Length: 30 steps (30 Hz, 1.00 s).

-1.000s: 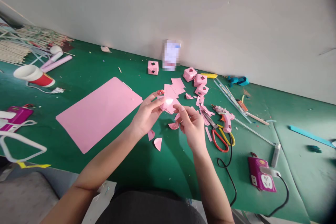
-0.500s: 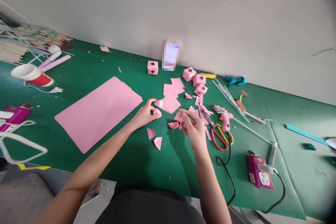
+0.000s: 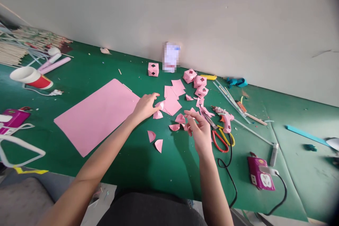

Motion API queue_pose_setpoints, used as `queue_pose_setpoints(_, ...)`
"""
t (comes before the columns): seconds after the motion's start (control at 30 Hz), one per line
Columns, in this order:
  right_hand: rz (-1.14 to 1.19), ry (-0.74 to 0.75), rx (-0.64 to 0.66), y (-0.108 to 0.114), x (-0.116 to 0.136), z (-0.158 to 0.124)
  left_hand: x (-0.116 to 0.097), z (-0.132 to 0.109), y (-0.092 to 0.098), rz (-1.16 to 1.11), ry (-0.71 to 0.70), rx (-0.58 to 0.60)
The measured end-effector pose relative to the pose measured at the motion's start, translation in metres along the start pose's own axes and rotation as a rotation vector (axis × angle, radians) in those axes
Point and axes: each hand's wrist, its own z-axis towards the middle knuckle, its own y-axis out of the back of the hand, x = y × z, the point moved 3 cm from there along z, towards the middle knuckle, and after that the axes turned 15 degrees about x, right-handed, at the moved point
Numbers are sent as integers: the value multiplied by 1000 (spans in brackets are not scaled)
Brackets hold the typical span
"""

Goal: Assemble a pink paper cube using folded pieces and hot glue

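Note:
My left hand (image 3: 146,106) has its thumb and fingers apart around a small folded pink paper piece (image 3: 161,105), the thumb against or very near it. Another folded piece (image 3: 158,114) lies just below that thumb. To the right, my right hand (image 3: 199,129) is curled, thumb and forefinger close together; what they hold, if anything, is hidden. Beside its fingertips are curved pink paper pieces (image 3: 180,118). Two more wedge-shaped pieces (image 3: 158,145) lie nearer to me. Square pink paper sheets (image 3: 172,106) are spread between and beyond the hands.
A large pink sheet (image 3: 97,116) lies left. Pink paper balls with cut holes (image 3: 190,76) stand near the wall. Scissors (image 3: 220,141), a pink glue gun (image 3: 226,120) with a black cord and a purple power strip (image 3: 261,174) are at right. A paper cup (image 3: 31,77) lies tipped at left.
My left hand has let go of the lower folded piece and moved slightly up and left, toward the piece above it. My right hand has shifted a little right, uncovering a curved pink piece.

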Motion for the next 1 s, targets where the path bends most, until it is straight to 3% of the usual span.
queue_pose_setpoints(0.13, -25, -7, -18, 6, 2, -5, -10, 10, -9, 35, 0, 39)
queue_pose_setpoints(0.27, -62, -21, -29, 14, -3, -14, -10, -17, 3, 50, -41, 88)
queue_pose_setpoints(0.37, -74, -39, -37, 19, -9, -20, -8, -52, 8, 46, -133, 276)
queue_pose_setpoints(0.43, -90, -50, -53, 22, -11, -23, -6, -74, 1, 77, -172, 455)
queue_pose_setpoints(0.53, -118, -75, -89, 26, -12, -25, -2, -93, -17, 64, -196, 554)
queue_pose_setpoints(0.63, -139, -86, -116, 31, -12, -26, 1, -93, -30, 7, -152, 489)
queue_pose_setpoints(0.8, -240, -132, -60, 26, -17, -37, 0, -86, -26, -108, -56, 304)
queue_pose_setpoints(0.9, -400, -117, 91, -1, -22, -50, -2, -86, -24, -208, -20, 238)
queue_pose_setpoints(1.0, -634, -64, 340, -42, -33, -60, 0, -89, -28, -303, -14, 165)
